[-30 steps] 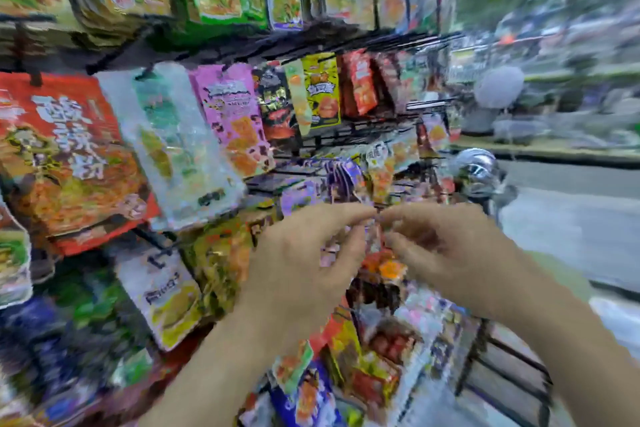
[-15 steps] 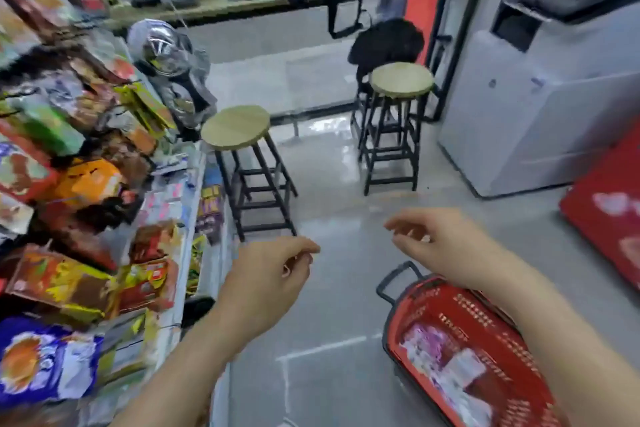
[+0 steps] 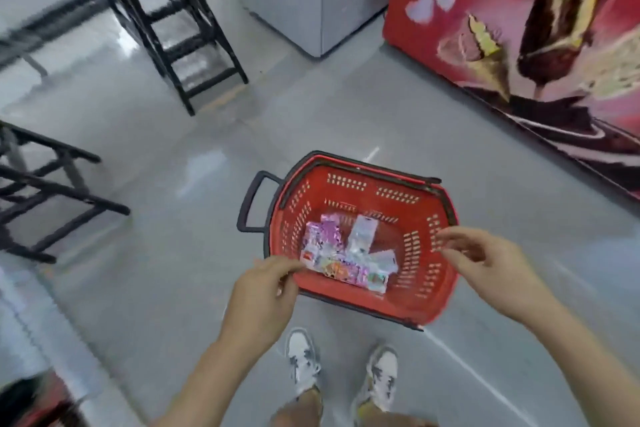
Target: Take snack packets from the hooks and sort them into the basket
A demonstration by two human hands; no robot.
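The snack packets lie heaped in the bottom of the red basket. They look light, thin and slick, soft enough to crumple, so a pinch at a sealed edge seems best. The right hand hovers above the rim, fingers loose and empty. The left hand curls beside the heap; blur hides whether it pinches one.

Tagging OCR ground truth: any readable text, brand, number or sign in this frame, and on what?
None legible.
Shiny pink and silver snack packets in the red plastic basket: print too blurred to read.
Red freezer panel with ice-cream pictures: no readable words.
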